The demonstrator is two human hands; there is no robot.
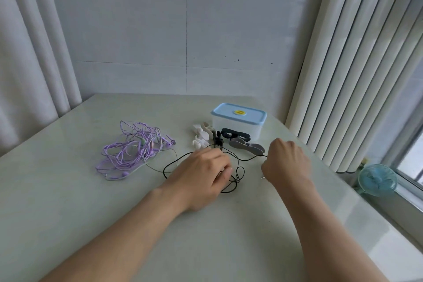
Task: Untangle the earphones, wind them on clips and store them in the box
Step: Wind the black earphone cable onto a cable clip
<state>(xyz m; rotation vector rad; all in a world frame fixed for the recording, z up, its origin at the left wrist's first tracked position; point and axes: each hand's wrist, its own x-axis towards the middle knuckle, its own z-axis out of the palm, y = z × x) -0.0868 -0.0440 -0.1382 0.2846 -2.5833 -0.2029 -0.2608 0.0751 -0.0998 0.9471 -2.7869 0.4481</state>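
Clips crowded against box

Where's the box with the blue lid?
In the head view, the clear plastic box with the blue lid sits far right on the pale table, lid on, just behind the dark grey clips, beyond the right hand.

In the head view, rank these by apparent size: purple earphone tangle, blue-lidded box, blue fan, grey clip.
1. purple earphone tangle
2. blue-lidded box
3. blue fan
4. grey clip
Box and fan look close. The fan sits near the warped frame edge, so that pair is unsure.
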